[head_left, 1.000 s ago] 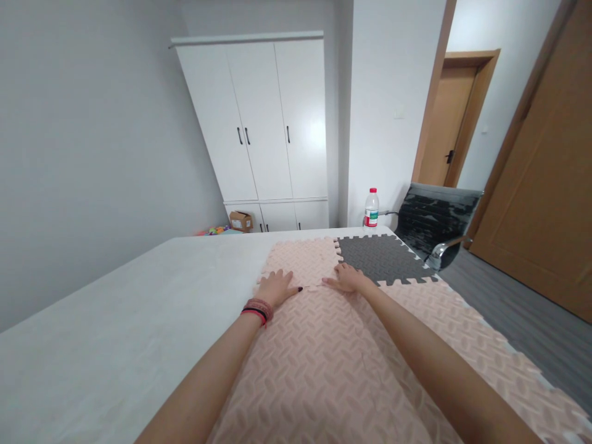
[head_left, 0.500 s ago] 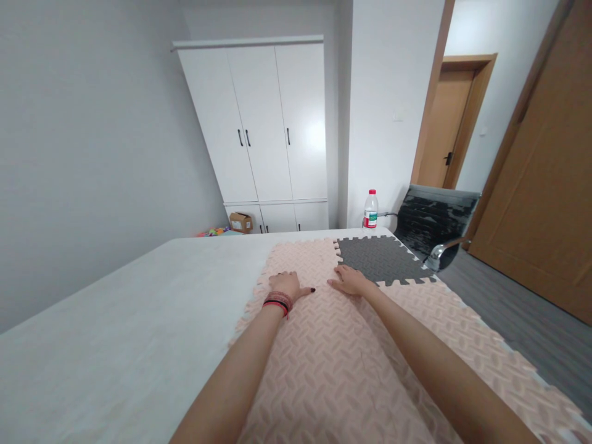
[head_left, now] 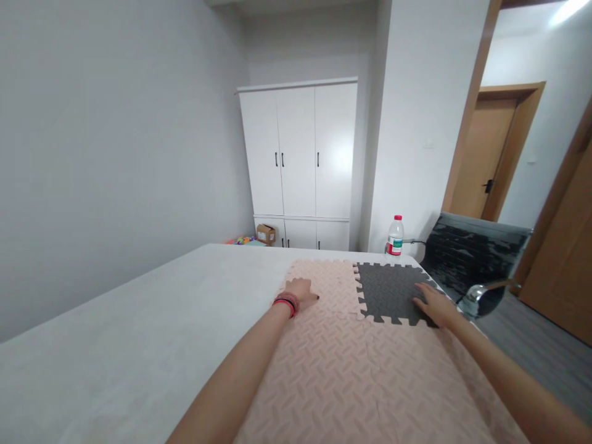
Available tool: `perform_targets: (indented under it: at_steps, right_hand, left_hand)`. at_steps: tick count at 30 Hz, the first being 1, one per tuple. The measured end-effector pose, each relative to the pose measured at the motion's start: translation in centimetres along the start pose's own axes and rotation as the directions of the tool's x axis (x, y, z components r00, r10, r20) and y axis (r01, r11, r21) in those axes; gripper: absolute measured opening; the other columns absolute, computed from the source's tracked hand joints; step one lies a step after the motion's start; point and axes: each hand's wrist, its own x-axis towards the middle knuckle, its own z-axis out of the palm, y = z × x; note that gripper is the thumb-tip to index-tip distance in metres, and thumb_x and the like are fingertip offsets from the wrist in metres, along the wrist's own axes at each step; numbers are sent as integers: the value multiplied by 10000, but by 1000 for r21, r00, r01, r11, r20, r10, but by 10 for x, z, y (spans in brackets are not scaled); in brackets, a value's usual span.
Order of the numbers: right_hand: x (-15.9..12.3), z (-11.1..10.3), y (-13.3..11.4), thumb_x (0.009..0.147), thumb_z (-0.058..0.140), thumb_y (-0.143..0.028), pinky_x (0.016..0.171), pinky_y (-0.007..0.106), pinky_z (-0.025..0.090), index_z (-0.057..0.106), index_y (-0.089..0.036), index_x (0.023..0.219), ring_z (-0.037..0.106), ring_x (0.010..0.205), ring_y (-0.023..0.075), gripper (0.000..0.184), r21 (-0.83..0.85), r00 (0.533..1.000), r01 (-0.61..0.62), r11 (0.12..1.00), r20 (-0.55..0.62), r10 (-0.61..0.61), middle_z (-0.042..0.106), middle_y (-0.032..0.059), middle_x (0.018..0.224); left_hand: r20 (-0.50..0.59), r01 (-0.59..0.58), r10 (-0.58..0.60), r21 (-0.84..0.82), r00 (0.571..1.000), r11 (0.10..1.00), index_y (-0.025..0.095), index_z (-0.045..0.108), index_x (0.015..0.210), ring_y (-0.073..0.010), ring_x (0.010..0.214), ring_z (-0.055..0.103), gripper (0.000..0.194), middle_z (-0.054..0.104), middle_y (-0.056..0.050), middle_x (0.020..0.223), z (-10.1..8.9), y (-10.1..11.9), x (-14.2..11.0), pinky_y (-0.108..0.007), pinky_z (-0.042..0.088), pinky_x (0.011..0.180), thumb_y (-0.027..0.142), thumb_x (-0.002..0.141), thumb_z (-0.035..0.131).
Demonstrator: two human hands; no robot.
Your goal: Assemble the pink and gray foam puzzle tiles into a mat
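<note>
Interlocking foam mat tiles lie on a white table (head_left: pixel 139 320). Most are pink tiles (head_left: pixel 342 376); one dark grey tile (head_left: pixel 388 293) sits at the far right corner. My left hand (head_left: pixel 300 290), with red and black bracelets at the wrist, rests flat and open on the far pink tile (head_left: pixel 330 280). My right hand (head_left: pixel 432 305) lies open with fingers stretched on the near right edge of the grey tile.
A plastic bottle (head_left: pixel 394 236) with a red cap stands at the table's far edge. A black office chair (head_left: pixel 476 259) is to the right. A white wardrobe (head_left: pixel 300 160), a cardboard box (head_left: pixel 265 234) and wooden doors (head_left: pixel 490 154) stand behind.
My right hand slid rightwards from the pink seam onto the grey tile's right edge. The head camera turned, shifting the scene. My left hand stayed on the far pink tile.
</note>
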Motion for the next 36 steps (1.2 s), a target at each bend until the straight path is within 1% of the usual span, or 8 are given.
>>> perform_targets:
  at_steps: [3,6,11,14,17,21,27,36]
  right_hand:
    - [6,1,59,900,310,-382,1065,409,336,411,16,1354,439,1283,297,612,-1,980,-199,980,-12,199,441,247,1387]
    - [12,16,90,914,267,-453,1053,359,355,416,26,1351,488,1243,273,665,16,960,-280,960,17,280,491,230,1349]
    - [22,40,106,916,210,-552,1106,324,274,361,-3,1398,414,1309,236,746,24,956,-294,955,6,294,425,177,1425]
    - [25,43,110,913,202,-568,1109,324,268,371,-20,1397,402,1317,230,750,15,956,-294,956,0,294,420,161,1433]
    - [25,41,109,912,202,-571,1106,327,274,373,-36,1398,398,1320,225,743,7,956,-292,956,-10,292,418,152,1437]
    - [23,39,106,910,192,-575,1099,346,289,355,-41,1410,412,1310,239,749,4,955,-294,956,-22,294,413,158,1438]
    - [21,37,101,915,180,-554,1091,370,300,350,-50,1411,391,1323,248,727,1,953,-301,954,-25,301,394,161,1449]
    - [22,34,98,915,207,-540,1078,364,312,375,-50,1398,418,1304,252,708,-12,948,-318,948,-21,317,419,168,1431]
  left_hand:
    - [-35,-81,78,-92,996,992,173,537,1195,-214,1031,582,384,567,-88,1206,-3,8,37,-438,511,871,395,883,565]
    - [-89,-167,155,-146,984,975,184,530,1210,-216,1051,573,379,551,-91,1236,1,31,76,-442,505,886,386,891,553]
    - [-131,-222,203,-159,970,962,193,539,1197,-210,1045,573,356,551,-89,1236,20,82,134,-435,507,885,378,893,551]
    - [-130,-220,201,-150,971,964,181,544,1185,-209,1029,580,356,563,-86,1211,30,105,163,-432,512,872,379,889,558]
    - [-132,-208,191,-124,973,970,171,550,1172,-208,1019,586,355,576,-83,1186,38,118,182,-433,514,866,380,887,562]
    - [-172,-222,207,-74,963,972,177,550,1176,-215,1046,575,352,568,-85,1206,46,124,192,-447,500,891,379,888,559]
    - [-204,-283,272,-25,940,959,188,530,1214,-234,1104,547,379,532,-93,1271,50,125,191,-475,476,930,378,888,558]
    - [-106,-498,492,-40,864,866,207,483,1286,-264,1206,483,443,467,-101,1365,31,105,178,-525,405,1008,404,893,539]
